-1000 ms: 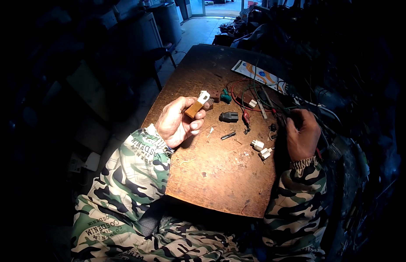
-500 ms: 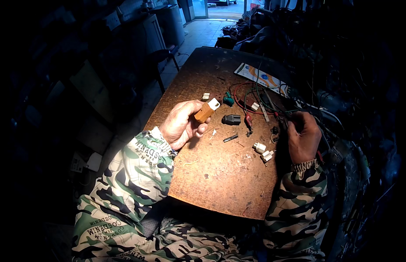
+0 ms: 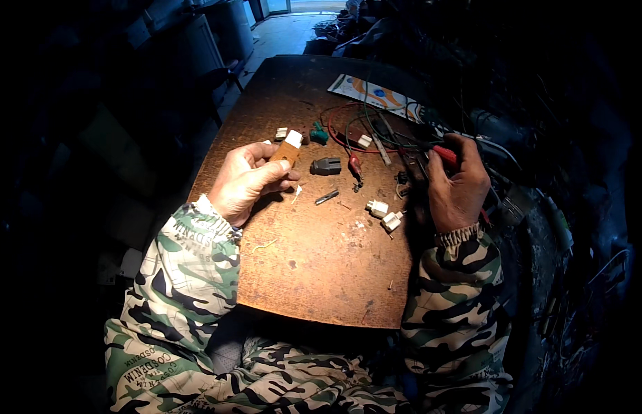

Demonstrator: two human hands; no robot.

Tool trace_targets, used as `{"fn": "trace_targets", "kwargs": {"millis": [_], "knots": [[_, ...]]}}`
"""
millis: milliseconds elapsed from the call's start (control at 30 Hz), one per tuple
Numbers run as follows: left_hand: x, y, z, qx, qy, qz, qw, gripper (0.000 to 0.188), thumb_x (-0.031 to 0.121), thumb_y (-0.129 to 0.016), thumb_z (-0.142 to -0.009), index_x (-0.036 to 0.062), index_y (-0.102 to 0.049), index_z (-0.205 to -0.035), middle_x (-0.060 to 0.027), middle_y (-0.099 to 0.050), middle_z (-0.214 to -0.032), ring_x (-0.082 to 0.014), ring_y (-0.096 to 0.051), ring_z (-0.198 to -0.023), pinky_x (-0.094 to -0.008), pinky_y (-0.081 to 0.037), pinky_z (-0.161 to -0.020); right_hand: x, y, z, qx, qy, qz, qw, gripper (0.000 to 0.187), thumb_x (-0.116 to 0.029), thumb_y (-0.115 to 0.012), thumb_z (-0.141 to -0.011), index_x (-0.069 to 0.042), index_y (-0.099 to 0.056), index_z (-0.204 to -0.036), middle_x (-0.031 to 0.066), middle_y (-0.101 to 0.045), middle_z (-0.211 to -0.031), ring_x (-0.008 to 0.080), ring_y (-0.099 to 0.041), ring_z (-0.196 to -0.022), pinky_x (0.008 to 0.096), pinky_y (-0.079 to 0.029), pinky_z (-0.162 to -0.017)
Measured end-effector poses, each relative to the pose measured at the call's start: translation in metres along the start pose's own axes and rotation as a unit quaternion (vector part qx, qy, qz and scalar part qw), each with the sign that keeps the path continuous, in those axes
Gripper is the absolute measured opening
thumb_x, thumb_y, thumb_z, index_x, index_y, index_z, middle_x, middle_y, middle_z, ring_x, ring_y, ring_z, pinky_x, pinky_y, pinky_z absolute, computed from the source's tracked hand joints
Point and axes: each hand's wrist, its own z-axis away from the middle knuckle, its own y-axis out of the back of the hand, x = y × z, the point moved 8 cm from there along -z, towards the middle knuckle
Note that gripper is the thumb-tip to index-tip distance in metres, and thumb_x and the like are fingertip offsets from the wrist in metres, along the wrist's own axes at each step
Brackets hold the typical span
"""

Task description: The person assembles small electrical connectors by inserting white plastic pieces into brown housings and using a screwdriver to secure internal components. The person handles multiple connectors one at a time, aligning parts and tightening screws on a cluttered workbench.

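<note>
My left hand is closed on a small brown block with a white end, held above the table's left half with the white end pointing away from me. At the right edge, my right hand grips a red-handled tool; its tip is too dark to make out. Between my hands lie a black connector, a red alligator clip and a short dark rod. Two white plugs sit nearer my right hand. A green clip lies beyond the block.
The brown wooden table ends just before my lap. Red and green wires loop across its far right, beside a white patterned strip. Cables and dark clutter crowd the right side.
My view has tilted and shifted, so the table sits further left and higher. My left hand has turned the block, its thumb now across it. The red handle now shows in my right hand.
</note>
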Motion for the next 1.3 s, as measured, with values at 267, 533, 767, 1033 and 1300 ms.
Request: {"fn": "trace_targets", "kwargs": {"millis": [267, 533, 767, 1033, 1300], "knots": [[0.003, 0.000, 0.005, -0.023, 0.019, -0.008, 1.000, 0.041, 0.015, -0.072, -0.096, -0.0072, -0.055, -0.126, -0.0121, -0.068, -0.103, -0.0182, -0.073, -0.094, -0.0254, -0.061, -0.077, 0.000, -0.001, -0.001, -0.027, -0.002, -0.001, 1.000, 0.024, 0.000, -0.074, -0.082, 0.002, -0.068, -0.105, 0.0193, -0.070, -0.099, 0.0347, -0.071, -0.091, 0.0399, -0.057, -0.081], [0.001, 0.001, 0.006, -0.026, 0.007, -0.024, 0.999, 0.041, 0.016, -0.073, -0.096, -0.0065, -0.056, -0.124, -0.0125, -0.068, -0.106, -0.0177, -0.073, -0.093, -0.0252, -0.061, -0.077, 0.007, -0.018, 0.004, -0.118, -0.027, 0.040, 0.992, 0.019, -0.001, -0.075, -0.080, 0.000, -0.067, -0.097, 0.0189, -0.066, -0.093, 0.0376, -0.068, -0.087, 0.0440, -0.056, -0.076], [0.004, -0.007, 0.008, -0.031, -0.001, -0.057, 0.998, 0.041, 0.018, -0.073, -0.096, -0.0061, -0.057, -0.125, -0.0125, -0.067, -0.108, -0.0165, -0.073, -0.092, -0.0264, -0.059, -0.076, 0.005, -0.027, 0.014, -0.193, 0.017, 0.161, 0.968, 0.028, -0.007, -0.077, -0.080, -0.001, -0.064, -0.104, 0.0188, -0.065, -0.097, 0.0392, -0.066, -0.089, 0.0471, -0.055, -0.077], [0.006, -0.002, 0.011, -0.016, -0.004, -0.087, 0.996, 0.042, 0.017, -0.071, -0.097, -0.0078, -0.056, -0.127, -0.0130, -0.067, -0.110, -0.0165, -0.072, -0.092, -0.0268, -0.058, -0.076, -0.042, -0.032, 0.021, -0.322, 0.088, -0.069, 0.940, 0.028, -0.019, -0.077, -0.079, 0.002, -0.070, -0.096, 0.0184, -0.064, -0.093, 0.0354, -0.064, -0.090, 0.0435, -0.053, -0.078], [0.007, -0.017, 0.009, -0.078, -0.003, -0.053, 0.996, 0.044, 0.007, -0.071, -0.094, -0.0150, -0.053, -0.129, -0.0214, -0.073, -0.106, -0.0192, -0.073, -0.092, -0.0271, -0.059, -0.080, -0.045, -0.045, 0.040, -0.409, 0.113, 0.051, 0.904, 0.027, -0.020, -0.079, -0.077, 0.003, -0.071, -0.088, 0.0190, -0.060, -0.088, 0.0366, -0.061, -0.088, 0.0469, -0.050, -0.075]]}}
